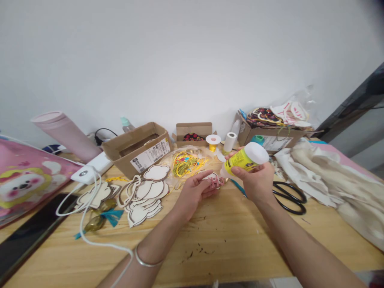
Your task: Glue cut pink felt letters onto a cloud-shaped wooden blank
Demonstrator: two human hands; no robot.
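My left hand (194,193) is closed around a small pink cut-out letter piece (215,182), with a pale wooden shape showing behind it. A white glue bottle with a yellow label (245,161) is gripped in my right hand (258,178). The bottle is tilted, its base up to the right and its narrow end low, close beside the pink piece. Whether the tip touches the piece I cannot tell. Left of my hands lie stacked cloud-shaped wooden cut-outs (150,190). Just beyond them is a clear bag of yellow and green cords (189,163).
Black-handled scissors (289,198) lie right of my right wrist, near crumpled cream cloth (336,180). Cardboard boxes (144,150) and thread spools (213,140) stand along the wall. A white cable (90,236) runs across the left side beside a dark phone-like slab (27,236).
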